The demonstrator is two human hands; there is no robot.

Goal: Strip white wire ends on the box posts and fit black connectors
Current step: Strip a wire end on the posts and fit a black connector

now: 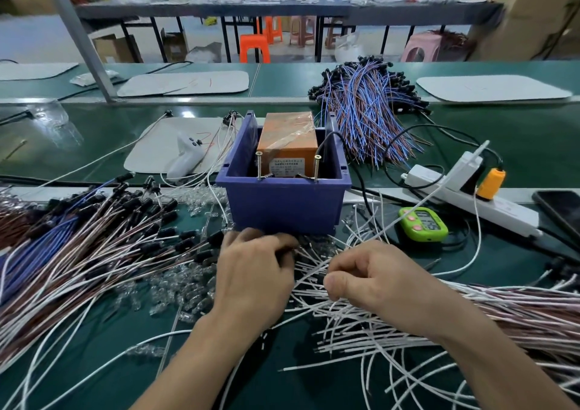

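Observation:
A blue plastic box [284, 204] stands mid-bench with an orange block inside and two upright screw posts [259, 165] on its front rim. Just in front of it, my left hand [254, 271] curls over the pile, fingertips on something small and dark that I cannot make out. My right hand [373, 279] pinches a white wire [309, 276] between thumb and forefinger. Loose white wires [354, 331] fan out below my right hand. Finished wires with black connectors [147, 221] lie in a heap at the left.
A green timer [423, 224] and a white power strip [470, 196] lie right of the box, a phone [561, 210] at the edge. Blue and brown wire bundle [367, 111] sits behind. Clear small parts [175, 287] scatter left of my hand. A white tool [185, 155] rests on a mat.

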